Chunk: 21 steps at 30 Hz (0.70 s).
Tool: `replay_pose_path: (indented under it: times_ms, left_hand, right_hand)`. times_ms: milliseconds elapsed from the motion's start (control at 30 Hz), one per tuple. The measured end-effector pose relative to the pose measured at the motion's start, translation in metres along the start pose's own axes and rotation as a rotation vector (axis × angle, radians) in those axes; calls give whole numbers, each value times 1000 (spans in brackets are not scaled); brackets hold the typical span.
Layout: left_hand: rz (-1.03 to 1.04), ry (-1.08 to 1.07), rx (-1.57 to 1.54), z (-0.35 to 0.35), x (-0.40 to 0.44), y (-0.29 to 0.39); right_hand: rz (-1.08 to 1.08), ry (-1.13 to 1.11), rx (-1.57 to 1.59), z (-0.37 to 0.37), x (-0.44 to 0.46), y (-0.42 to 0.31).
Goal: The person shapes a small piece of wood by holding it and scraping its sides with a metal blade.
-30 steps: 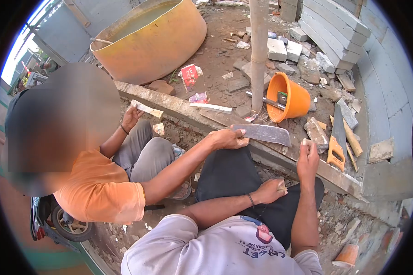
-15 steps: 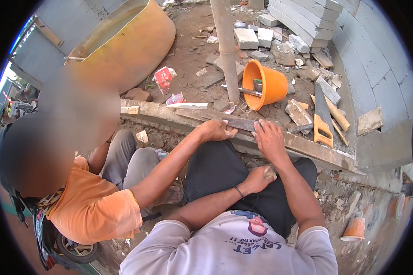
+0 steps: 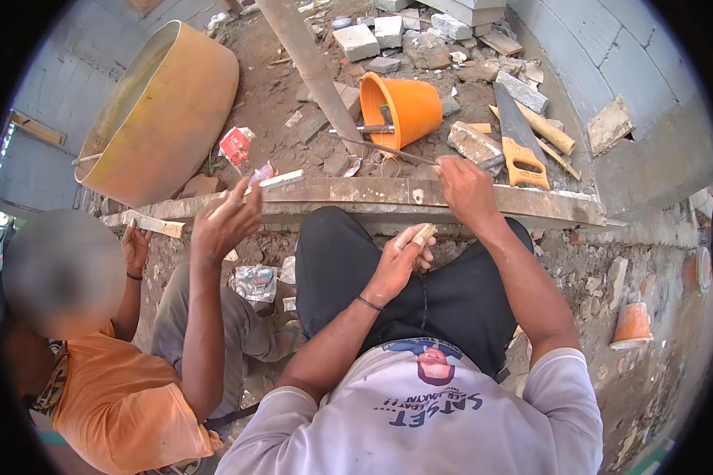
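Observation:
My left hand [image 3: 404, 261] is closed around a short piece of pale wood [image 3: 424, 234] above my dark trousers. Beyond the ledge's near side, my right hand [image 3: 469, 190] grips a machete [image 3: 400, 153] by the part near its handle. The blade points left, seen nearly edge-on, in front of the orange bucket [image 3: 404, 111]. At the left, a co-worker in an orange shirt holds a wood piece [image 3: 158, 224] in one hand [image 3: 135, 247]. The co-worker's other hand [image 3: 226, 219] is raised by the end of a white strip [image 3: 281, 180]; whether it touches the strip is unclear.
A low concrete ledge [image 3: 372, 190] runs across in front of me. Beyond it are a bamboo post [image 3: 313, 67], a handsaw [image 3: 520, 142], wood sticks, broken blocks [image 3: 356, 43] and a large yellow tub [image 3: 166, 119]. An orange cup [image 3: 632, 324] lies at the right.
The machete has passed from the co-worker's hand to my right hand, and the co-worker's hand has drawn back left. The view has shifted right. My left hand still holds its wood piece.

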<state>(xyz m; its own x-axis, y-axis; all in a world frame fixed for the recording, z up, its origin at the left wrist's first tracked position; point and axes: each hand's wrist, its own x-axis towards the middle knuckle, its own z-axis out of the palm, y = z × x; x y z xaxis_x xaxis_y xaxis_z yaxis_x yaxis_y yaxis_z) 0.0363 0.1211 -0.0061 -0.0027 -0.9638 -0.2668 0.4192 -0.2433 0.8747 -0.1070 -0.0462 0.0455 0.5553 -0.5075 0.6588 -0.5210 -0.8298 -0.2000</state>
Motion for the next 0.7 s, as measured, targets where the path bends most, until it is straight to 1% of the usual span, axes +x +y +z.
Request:
replay_pose_path:
  times_ms: [67,100,167,200,267,300,367,433,567,600,667,700]
  left_hand:
    - [123,-14,91,3,1,11]
    - [126,-19,99,2,5,14]
    - [188,3,78,1,11,18]
    - [183,-5,86,0,14,20]
    - [189,26,134,-2,26,25]
    - [200,44,179,0,31,30]
    - [223,72,323,2,44,36]
    - [188,72,441,1,60,40]
    - [123,55,451,5,84,45]
    - [116,50,459,6,88,46]
    - [96,7,453,7,93,47]
    - [88,7,460,8,95,47]
  right_hand:
    - [485,-167,81,-23,-11,0]
    - [488,-157,81,-32,-19,4]
    - [738,-19,516,-49,-37,8]
    - [746,-10,516,-56,-46,0]
    - [962,131,1148,-69,-62,-16]
    - [975,146,1142,-75,-72,-22]
    - [1162,19,1545,-85,-93,-31]
    - [1187,10,1682,-78,-117,-37]
    - [1225,59,1850,-72,-137,-41]
    - [1229,70,1855,-72,-139,-40]
    - [1258,-23,1743,-71,-141,-37]
    - [1264,-18,1751,-71,-139,-36]
